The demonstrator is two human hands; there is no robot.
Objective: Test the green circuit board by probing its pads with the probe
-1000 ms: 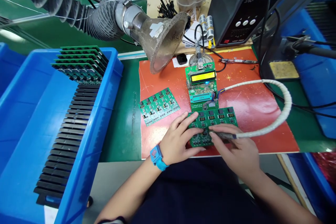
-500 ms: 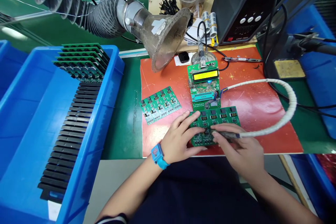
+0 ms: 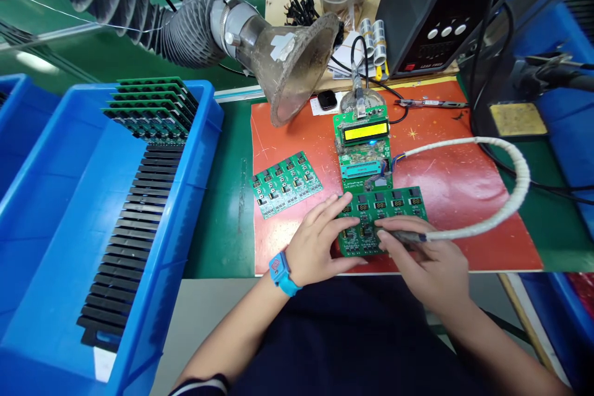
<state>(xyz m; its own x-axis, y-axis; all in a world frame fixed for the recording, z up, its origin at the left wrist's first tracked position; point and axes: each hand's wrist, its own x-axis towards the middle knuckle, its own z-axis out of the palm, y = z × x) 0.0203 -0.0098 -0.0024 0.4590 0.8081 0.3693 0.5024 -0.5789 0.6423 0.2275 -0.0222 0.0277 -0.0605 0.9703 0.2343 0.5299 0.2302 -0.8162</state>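
Note:
My left hand holds down the left side of a green circuit board, fingers over its face and thumb along its lower edge. Pinched in my right hand is a dark probe on a thick white-wrapped cable. The probe's tip is over the middle of the board, mostly hidden by my fingers. Just behind stands a green programmer board with a lit yellow display and a teal socket; the cable runs to it. A second circuit board lies to the left on the red mat.
A blue bin on the left holds several upright boards and a black slotted rack. A fume-extractor hood hangs over the mat. Behind are a soldering station, a pen-like tool and a yellow sponge.
My left index finger has drawn back slightly from the chip near the board's middle. My right hand keeps its grip on the probe. The whole view has shifted a little.

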